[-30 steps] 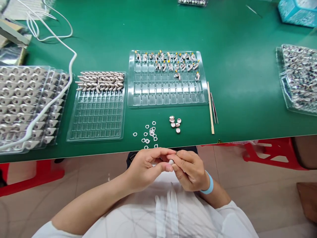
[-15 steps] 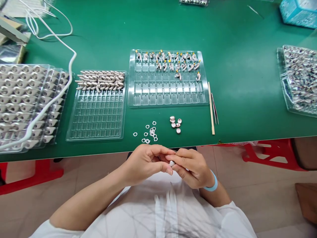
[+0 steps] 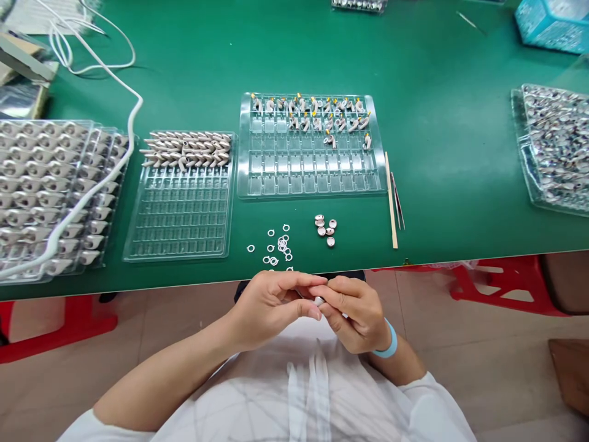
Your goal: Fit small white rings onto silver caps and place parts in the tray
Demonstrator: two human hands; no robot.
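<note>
My left hand (image 3: 271,307) and my right hand (image 3: 356,310) meet fingertip to fingertip just below the near edge of the green table (image 3: 414,92). Both pinch one small white part (image 3: 318,301), mostly hidden by the fingers. Right above them on the table lie several small white rings (image 3: 278,245) and a cluster of small round caps (image 3: 326,229). Beyond those sits a clear compartment tray (image 3: 313,172) whose far rows hold small grey parts with yellow tips.
A clear tray (image 3: 181,215) with grey parts in its far rows lies left of centre. Stacked trays of grey parts (image 3: 50,190) with a white cable across them fill the far left. A wooden stick (image 3: 391,202) and tweezers (image 3: 398,202) lie right. Another filled tray (image 3: 554,147) is far right.
The hands stay together on the small part, with only slight shifts of the fingers and a small up-and-down drift near the table edge.
</note>
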